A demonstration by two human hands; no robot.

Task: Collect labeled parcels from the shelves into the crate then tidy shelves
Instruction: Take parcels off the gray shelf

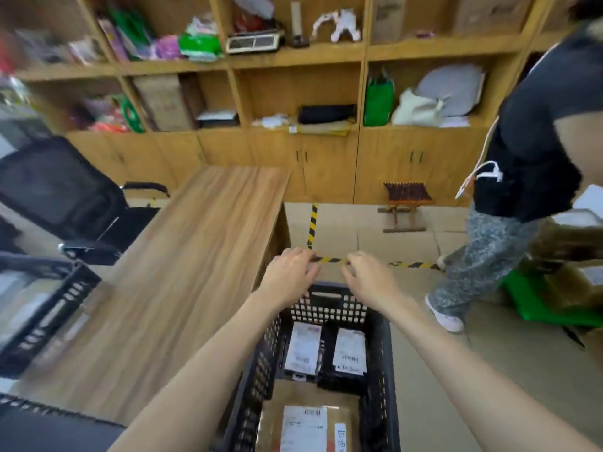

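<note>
Floor crate (pixel 321 305), three labeled parcels (pixel 303 349)

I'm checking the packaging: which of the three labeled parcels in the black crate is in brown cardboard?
The brown cardboard parcel at the near end of the black plastic crate; the two black-wrapped parcels lie side by side at the far end.

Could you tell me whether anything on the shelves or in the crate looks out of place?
The crate looks orderly: its labeled parcels lie flat, labels up. The shelves are untidy: crumpled white wrapping lies loose on the upper shelf, and loose paper scraps lie beside a black pouch below.
</note>
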